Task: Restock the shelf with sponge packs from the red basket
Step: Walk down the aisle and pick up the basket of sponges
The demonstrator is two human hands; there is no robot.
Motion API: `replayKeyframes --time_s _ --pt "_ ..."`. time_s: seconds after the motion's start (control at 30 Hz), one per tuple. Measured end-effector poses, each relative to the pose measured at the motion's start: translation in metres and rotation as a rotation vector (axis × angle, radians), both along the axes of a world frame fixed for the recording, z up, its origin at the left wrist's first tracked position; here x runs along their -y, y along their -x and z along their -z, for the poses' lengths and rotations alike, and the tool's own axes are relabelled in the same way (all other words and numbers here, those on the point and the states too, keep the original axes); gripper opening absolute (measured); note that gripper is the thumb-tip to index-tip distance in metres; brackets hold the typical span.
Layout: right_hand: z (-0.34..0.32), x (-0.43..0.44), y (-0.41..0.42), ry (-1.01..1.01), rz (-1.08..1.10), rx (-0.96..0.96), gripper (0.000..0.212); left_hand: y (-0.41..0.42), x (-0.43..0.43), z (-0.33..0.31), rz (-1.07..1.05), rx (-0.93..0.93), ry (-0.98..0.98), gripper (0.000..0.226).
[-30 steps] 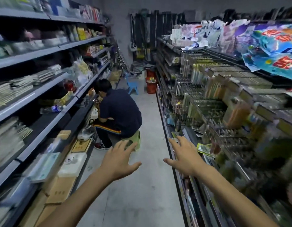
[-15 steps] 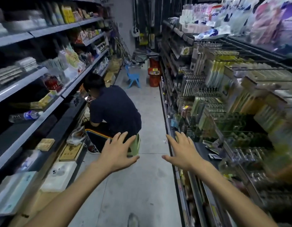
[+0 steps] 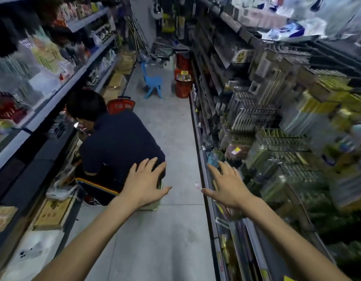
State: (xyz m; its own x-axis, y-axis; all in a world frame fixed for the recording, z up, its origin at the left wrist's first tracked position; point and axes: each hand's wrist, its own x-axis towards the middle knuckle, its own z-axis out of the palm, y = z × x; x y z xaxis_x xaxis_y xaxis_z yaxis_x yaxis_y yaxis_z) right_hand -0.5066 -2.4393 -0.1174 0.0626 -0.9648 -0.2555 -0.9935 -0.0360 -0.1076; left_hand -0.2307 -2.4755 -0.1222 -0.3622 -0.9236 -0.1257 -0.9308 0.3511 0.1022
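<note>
shop aisle, seen over my own forearms: my left hand (image 3: 144,184) and right hand (image 3: 228,185) reach forward above the grey floor (image 3: 175,134), fingers straight and spread, each grip apart and holding nothing. the left hand hangs in front of the back of a crouching person (image 3: 118,147) in a dark shirt, seated on a low green stool (image 3: 153,206) and facing the left shelving (image 3: 54,102); whether the hand touches the shirt i cannot tell. the right hand hovers at the near edge of the right shelving (image 3: 254,118), which is crowded with hanging packets too blurred to name. the red basket (image 3: 120,105) stands on the floor just beyond the crouching person, close to the left shelving, with its black handle up and its contents hidden from here. farther down the aisle a blue chair (image 3: 152,82) stands beside a stack of red baskets (image 3: 183,89) set against the right shelving. cardboard boxes (image 3: 116,82) line the floor under the left shelving.
</note>
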Motion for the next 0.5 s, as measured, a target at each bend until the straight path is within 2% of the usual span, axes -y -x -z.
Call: replayKeyframes --time_s 0.23,0.5 --pt "0.019 0.150 0.025 0.026 0.033 0.050 0.092 0.025 0.156 0.017 0.035 -0.004 -0.018 0.083" --pt "0.035 0.377 0.081 0.035 0.027 0.081 0.089 0.078 0.377 0.026 0.040 0.006 -0.025 0.084"
